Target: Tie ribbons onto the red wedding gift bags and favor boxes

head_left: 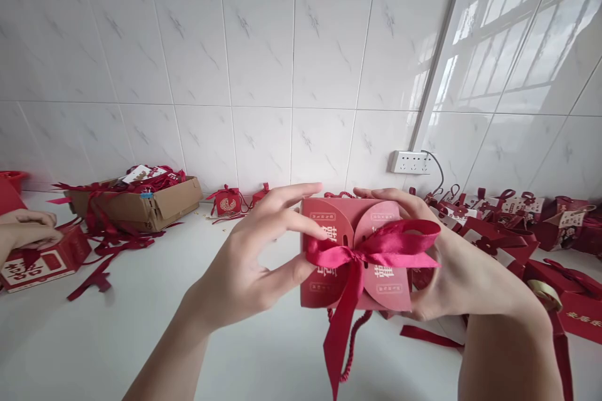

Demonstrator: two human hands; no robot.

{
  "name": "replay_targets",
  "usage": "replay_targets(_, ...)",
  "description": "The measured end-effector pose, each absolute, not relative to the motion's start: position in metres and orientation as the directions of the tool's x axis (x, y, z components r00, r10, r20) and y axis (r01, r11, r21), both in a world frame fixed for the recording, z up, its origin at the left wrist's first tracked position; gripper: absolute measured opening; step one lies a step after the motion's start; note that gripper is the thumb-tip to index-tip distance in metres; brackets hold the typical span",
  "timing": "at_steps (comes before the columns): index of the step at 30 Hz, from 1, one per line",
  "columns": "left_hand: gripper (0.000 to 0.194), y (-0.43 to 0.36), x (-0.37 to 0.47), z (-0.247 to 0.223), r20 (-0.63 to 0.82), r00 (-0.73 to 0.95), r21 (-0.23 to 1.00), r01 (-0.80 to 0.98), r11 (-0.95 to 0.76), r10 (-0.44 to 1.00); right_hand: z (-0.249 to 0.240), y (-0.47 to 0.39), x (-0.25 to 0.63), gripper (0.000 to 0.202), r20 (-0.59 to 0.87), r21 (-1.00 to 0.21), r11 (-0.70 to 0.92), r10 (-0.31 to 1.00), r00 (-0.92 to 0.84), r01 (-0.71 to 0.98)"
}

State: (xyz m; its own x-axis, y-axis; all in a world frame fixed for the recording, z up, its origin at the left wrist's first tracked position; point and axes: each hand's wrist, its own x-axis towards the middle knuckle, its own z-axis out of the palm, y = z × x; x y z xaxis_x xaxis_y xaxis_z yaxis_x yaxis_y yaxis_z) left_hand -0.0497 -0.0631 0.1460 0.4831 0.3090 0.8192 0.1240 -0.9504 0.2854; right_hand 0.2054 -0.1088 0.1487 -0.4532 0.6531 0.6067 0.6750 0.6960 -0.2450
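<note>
A red gift box [385, 297] with rounded interlocking flaps and pale lettering is held up before me, its top facing the camera. Across it lies a crimson satin ribbon [395, 244] tied in a bow, one long tail hanging below. Wrapped around the box's right side, my right hand [451, 269] grips it. My left hand [263, 250] is at the left side, thumb and index finger pinching the bow's left loop. A twisted red cord [352, 351] dangles under the box. The far sides of the box are hidden.
At left, another person's hand [28, 229] rests on a red box [47, 257]. A cardboard carton [174, 203] full of ribbons stands near the tiled wall. Several red gift boxes [498, 241] crowd the right side, with a ribbon roll [545, 291] before them. A power strip [409, 163] hangs there.
</note>
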Motion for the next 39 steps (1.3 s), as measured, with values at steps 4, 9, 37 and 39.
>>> replay_targets(4,0.014,-0.068,-0.047,0.146,0.864,0.445,0.211,0.106,-0.972,0.236,0.150,-0.109,0.203,0.099,0.604,-0.271,0.725,0.641,-0.474,0.633)
replay_targets(9,0.019,-0.078,-0.052,0.151,0.779,0.575,0.157,0.207,-0.966,0.249,0.151,-0.109,0.202,0.095,0.580,-0.329,0.716,0.668,-0.466,0.616)
replay_targets(37,0.027,-0.073,-0.044,0.147,0.932,0.348,-0.047,0.384,-0.922,0.097,0.148,-0.109,0.209,0.088,0.547,-0.323,0.655,0.718,-0.430,0.683)
replay_targets(39,0.020,-0.075,-0.045,0.148,0.933,0.353,-0.084,0.394,-0.915,0.067,0.148,-0.109,0.209,0.090,0.553,-0.318,0.661,0.712,-0.433,0.680)
